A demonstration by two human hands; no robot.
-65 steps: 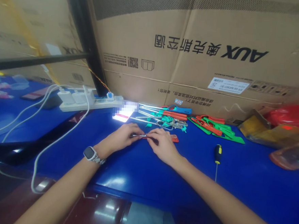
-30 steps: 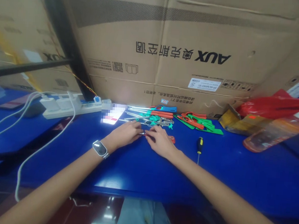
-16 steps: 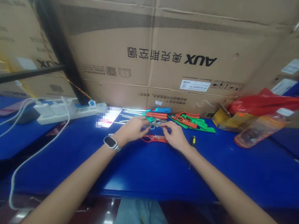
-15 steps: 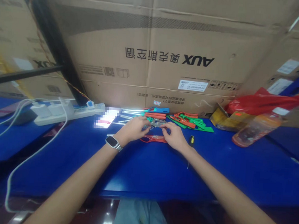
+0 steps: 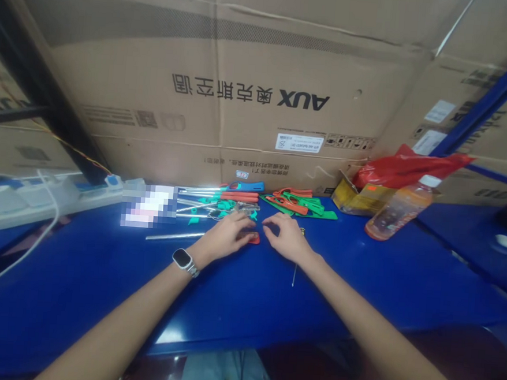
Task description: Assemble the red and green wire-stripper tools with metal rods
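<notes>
My left hand (image 5: 228, 233) is curled over a red stick lighter (image 5: 256, 238), and its fingers cover most of the handle. The lighter's long metal tube (image 5: 174, 236) sticks out to the left on the blue table. To the right, my right hand (image 5: 288, 237) has its thumb and forefinger apart, with nothing seen between them. A screwdriver (image 5: 294, 275) lies partly hidden under that hand. Just beyond the left fingers are small teal and metal lighter parts (image 5: 228, 207), too jumbled to tell apart.
Behind the hands lie a blue stick lighter (image 5: 247, 186), red handles (image 5: 240, 196) and a pile of green and orange shells (image 5: 307, 204). A bottle (image 5: 402, 209) leans by a yellow box (image 5: 351, 197). A power strip (image 5: 70, 200) and a blurred bright patch are left.
My view has turned to the right. Both hands have parted from the small parts they were working at; the left has come down onto the red lighter, while the right has opened.
</notes>
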